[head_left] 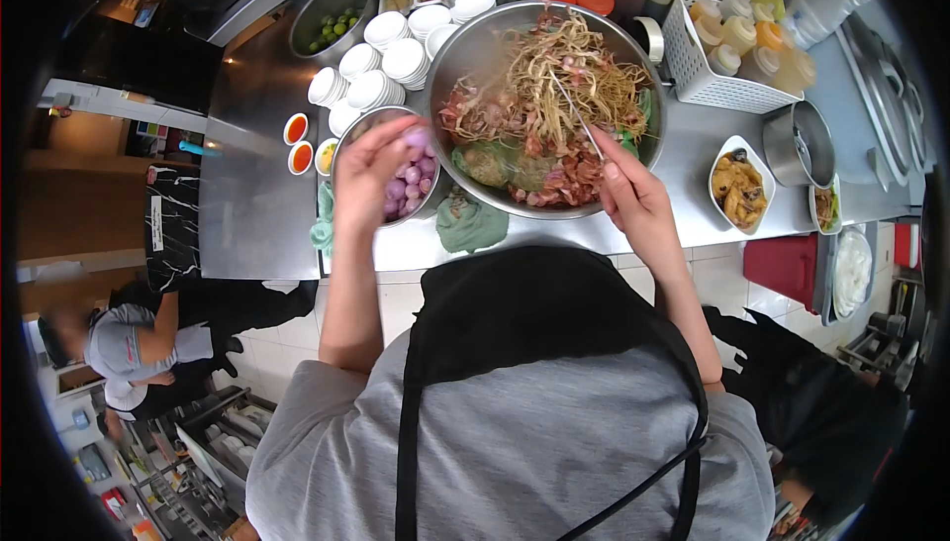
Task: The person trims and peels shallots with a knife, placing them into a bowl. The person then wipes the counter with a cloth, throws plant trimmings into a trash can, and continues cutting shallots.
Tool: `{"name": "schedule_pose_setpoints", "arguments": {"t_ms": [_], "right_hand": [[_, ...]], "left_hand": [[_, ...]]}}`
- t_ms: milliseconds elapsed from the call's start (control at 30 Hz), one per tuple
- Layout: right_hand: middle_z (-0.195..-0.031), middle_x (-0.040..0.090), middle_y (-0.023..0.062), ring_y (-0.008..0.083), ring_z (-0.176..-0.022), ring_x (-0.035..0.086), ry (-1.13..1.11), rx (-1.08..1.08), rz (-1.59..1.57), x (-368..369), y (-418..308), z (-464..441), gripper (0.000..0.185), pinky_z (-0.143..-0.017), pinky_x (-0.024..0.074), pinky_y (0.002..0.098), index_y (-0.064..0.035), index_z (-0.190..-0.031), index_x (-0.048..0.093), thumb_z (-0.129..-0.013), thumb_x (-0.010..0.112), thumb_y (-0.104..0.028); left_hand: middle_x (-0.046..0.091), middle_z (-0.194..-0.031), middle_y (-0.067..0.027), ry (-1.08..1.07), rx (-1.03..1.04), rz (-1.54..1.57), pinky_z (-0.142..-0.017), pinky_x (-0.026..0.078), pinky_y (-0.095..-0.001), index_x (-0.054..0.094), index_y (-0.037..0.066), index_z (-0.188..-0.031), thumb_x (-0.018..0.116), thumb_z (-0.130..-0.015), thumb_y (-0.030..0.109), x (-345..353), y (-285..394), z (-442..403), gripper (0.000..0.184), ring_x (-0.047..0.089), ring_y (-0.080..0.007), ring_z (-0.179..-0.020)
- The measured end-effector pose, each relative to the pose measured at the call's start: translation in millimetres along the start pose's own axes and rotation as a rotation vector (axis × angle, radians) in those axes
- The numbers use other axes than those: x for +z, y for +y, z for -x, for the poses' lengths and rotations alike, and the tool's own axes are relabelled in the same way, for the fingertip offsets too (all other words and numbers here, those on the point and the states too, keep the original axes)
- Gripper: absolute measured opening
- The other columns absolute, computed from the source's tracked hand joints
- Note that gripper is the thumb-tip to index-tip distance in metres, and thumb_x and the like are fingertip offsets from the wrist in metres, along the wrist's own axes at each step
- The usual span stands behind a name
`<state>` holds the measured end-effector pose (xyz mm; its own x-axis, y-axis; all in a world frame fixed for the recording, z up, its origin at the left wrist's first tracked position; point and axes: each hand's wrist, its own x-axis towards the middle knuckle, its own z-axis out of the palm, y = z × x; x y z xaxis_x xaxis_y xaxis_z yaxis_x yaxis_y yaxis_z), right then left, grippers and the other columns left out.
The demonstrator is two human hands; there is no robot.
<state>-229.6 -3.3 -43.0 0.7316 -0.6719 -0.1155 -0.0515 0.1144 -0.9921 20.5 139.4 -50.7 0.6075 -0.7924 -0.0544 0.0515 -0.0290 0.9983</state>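
My left hand (374, 170), slightly blurred by motion, is over a metal bowl (438, 196) of peeled purple shallots (401, 190). A peeled shallot (418, 138) is at its fingertips, seemingly pinched there. My right hand (633, 188) grips a thin knife (576, 113) near the right front rim of a large steel basin (653, 66). The knife's blade points up and left over the basin's contents, and its handle is mostly hidden in my fingers. Inside the basin lie dry stringy roots and stalks (564, 71) and reddish shallots with skins (564, 177).
Stacked white saucers (376, 91), red sauce cups (297, 128) and a pot of limes (336, 26) stand left. A green cloth (473, 222) lies at the front. Right are a bottle basket (727, 76), a food bowl (742, 185) and a steel pot (800, 145). People (148, 338) stand behind.
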Motion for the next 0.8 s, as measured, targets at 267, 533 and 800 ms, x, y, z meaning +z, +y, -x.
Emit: {"name": "schedule_pose_setpoints", "arguments": {"t_ms": [267,533,800], "right_hand": [[-0.071,0.045,-0.0027,0.0045,-0.056,0.037,0.012,0.029,0.049,-0.5,5.0,-2.2,0.033,-0.052,0.0340,0.0183,-0.0085,-0.121,0.046,-0.088,0.042,-0.012],[-0.075,0.047,-0.0014,0.0048,-0.058,0.037,0.040,-0.010,0.088,-1.3,3.8,-0.3,0.033,-0.053,0.0350,0.0182,-0.0048,-0.121,0.045,-0.088,0.042,-0.012],[-0.068,0.042,-0.0026,0.0042,-0.055,0.036,-0.077,-0.030,-0.027,12.5,-5.1,4.8,0.041,-0.048,0.0310,0.0168,-0.0079,-0.129,0.032,-0.089,0.040,-0.014]], "left_hand": [[0.054,-0.107,-0.0167,0.197,-0.141,0.073,-0.085,0.041,-0.0287,0.049,-0.003,-0.111,0.046,-0.083,0.003,-56.3,-2.1,6.8,0.029,0.054,-0.0199,-0.094],[0.049,-0.110,-0.0234,-0.360,-0.365,0.788,-0.091,0.040,-0.0337,0.045,-0.008,-0.109,0.048,-0.082,0.004,45.6,-4.7,-1.2,0.030,0.048,-0.0317,-0.105],[0.055,-0.105,-0.0151,-0.402,-0.318,0.656,-0.086,0.044,-0.0297,0.049,-0.001,-0.106,0.052,-0.081,0.005,79.3,0.0,-2.2,0.026,0.055,-0.0215,-0.095]]}}
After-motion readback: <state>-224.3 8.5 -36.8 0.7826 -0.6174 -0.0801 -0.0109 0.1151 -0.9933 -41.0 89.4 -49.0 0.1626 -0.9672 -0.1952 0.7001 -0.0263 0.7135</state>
